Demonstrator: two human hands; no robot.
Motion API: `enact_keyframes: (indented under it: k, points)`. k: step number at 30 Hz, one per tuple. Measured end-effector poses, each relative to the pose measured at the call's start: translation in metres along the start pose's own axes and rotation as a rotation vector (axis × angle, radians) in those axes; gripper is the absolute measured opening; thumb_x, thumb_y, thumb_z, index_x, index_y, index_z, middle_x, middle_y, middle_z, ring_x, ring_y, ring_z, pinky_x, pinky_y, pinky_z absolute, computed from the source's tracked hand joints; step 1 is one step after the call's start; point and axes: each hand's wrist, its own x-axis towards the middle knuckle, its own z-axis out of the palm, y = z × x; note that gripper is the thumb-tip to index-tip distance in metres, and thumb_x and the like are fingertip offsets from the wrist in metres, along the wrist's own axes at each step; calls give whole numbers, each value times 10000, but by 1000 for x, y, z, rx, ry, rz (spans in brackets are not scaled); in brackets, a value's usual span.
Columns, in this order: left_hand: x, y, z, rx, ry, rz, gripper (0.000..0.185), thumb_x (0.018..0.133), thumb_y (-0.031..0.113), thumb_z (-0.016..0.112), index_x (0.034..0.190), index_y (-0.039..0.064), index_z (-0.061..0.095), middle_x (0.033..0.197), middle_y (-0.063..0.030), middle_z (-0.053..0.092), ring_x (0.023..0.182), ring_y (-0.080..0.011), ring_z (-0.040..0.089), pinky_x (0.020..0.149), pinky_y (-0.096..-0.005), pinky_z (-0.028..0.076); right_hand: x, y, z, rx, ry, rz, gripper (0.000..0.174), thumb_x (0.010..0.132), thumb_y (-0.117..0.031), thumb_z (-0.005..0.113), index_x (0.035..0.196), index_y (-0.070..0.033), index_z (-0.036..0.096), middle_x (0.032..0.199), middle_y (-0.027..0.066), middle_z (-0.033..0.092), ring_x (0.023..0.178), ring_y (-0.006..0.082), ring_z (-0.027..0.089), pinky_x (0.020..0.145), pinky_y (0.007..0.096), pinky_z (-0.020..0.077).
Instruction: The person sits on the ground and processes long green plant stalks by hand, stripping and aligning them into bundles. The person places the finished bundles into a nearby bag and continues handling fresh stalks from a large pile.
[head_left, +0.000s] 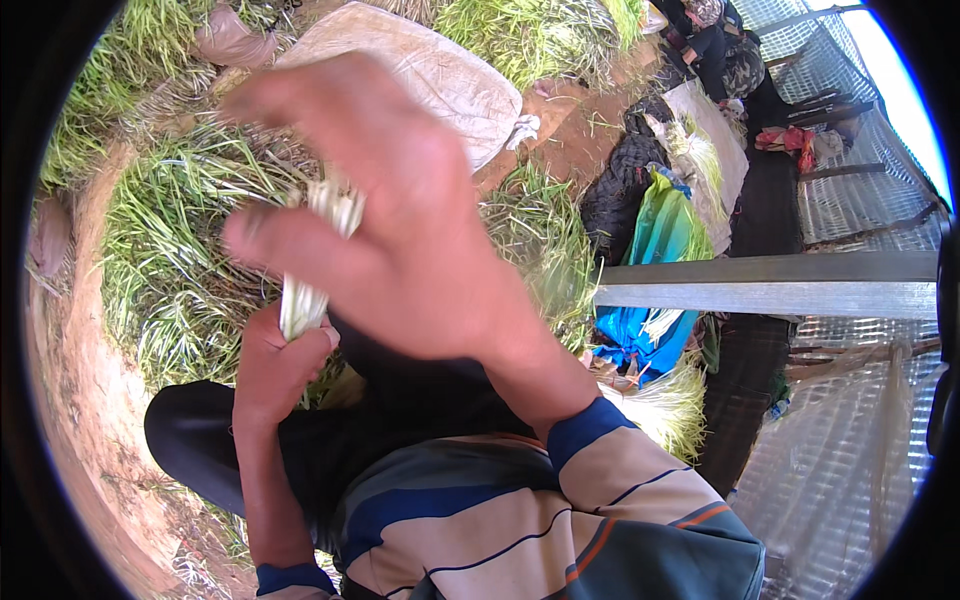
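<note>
My left hand (281, 360) is closed around a bundle of pale green-white plant stalks (304, 304), whose ends stick up out of the fist. Above it and nearer the camera, my right hand (390, 217) is blurred, its thumb and fingers spread apart around the upper part of the bundle. Whether the right fingers touch the stalks cannot be told. Behind both hands lies a heap of long green leafy stalks (180, 247) on the ground, partly covered by the right hand.
A stuffed whitish sack (420, 67) lies beyond the hands. More green heaps (532, 37) surround it. On the right are a metal beam (765, 281), a blue-green plastic sheet (660, 225), piled pale stalks (664, 409) and mesh walling. A person (712, 45) crouches at the top right.
</note>
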Motion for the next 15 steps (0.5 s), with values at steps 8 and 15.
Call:
enact_keyframes:
  k: [8, 15]
  points:
    - [-10, 21, 18, 175, -128, 57, 206, 848, 93, 764, 1039, 16, 767, 926, -69, 770, 887, -163, 732, 785, -302, 559, -44, 5, 14, -311, -1235, 140, 345, 787, -249, 825, 1055, -62, 715, 991, 78, 698, 951, 275, 703, 804, 404, 488]
    - [-15, 30, 1, -210, -242, -187, 105, 841, 73, 745, 935, 28, 756, 731, 7, 680, 641, -88, 627, 586, -269, 457, -62, 5, 19, -424, -1145, -75, 451, 789, -221, 824, 1148, -23, 637, 940, 80, 711, 913, 258, 713, 771, 381, 472]
